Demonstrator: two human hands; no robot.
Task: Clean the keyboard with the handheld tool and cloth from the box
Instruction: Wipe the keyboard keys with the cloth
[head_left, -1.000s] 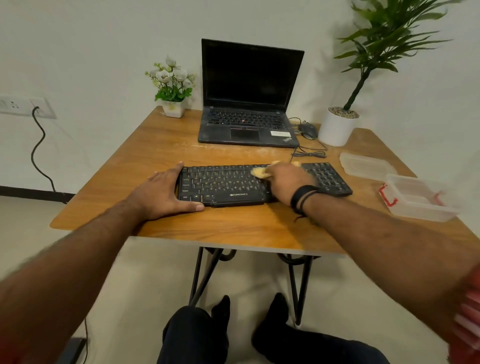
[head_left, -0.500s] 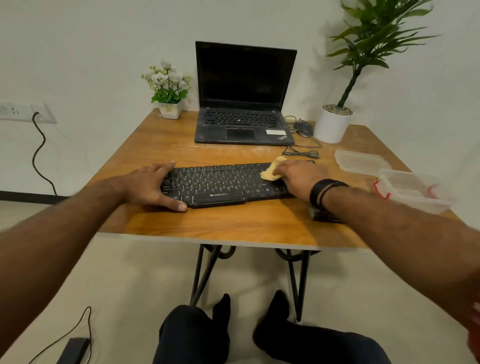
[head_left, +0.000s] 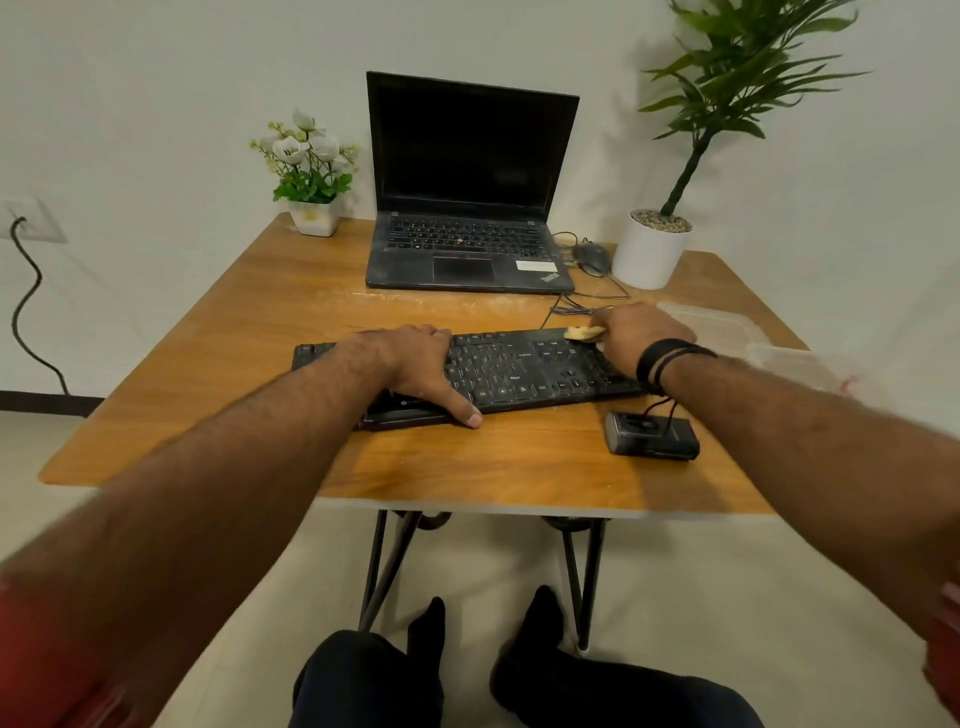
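Observation:
A black keyboard (head_left: 519, 371) lies across the middle of the wooden table (head_left: 291, 322). My left hand (head_left: 415, 364) rests flat on its left half, thumb at the front edge. My right hand (head_left: 634, 332) holds a small yellow cloth (head_left: 584, 332) against the keyboard's far right corner. A small black handheld tool (head_left: 652, 441) lies on the table in front of the keyboard's right end, under my right forearm. The clear plastic box (head_left: 795, 364) and its lid (head_left: 711, 317) sit at the right edge, partly hidden by my arm.
A black laptop (head_left: 467, 249) stands open at the back. A mouse (head_left: 592, 257) and its cable lie to its right. A white pot with a tall plant (head_left: 649, 254) is at the back right, a small flower pot (head_left: 314, 215) at the back left.
My right hand has slid the cloth rightward along the keyboard to its far right corner. My left hand moved from the keyboard's left end onto its left half. The black tool is now in view.

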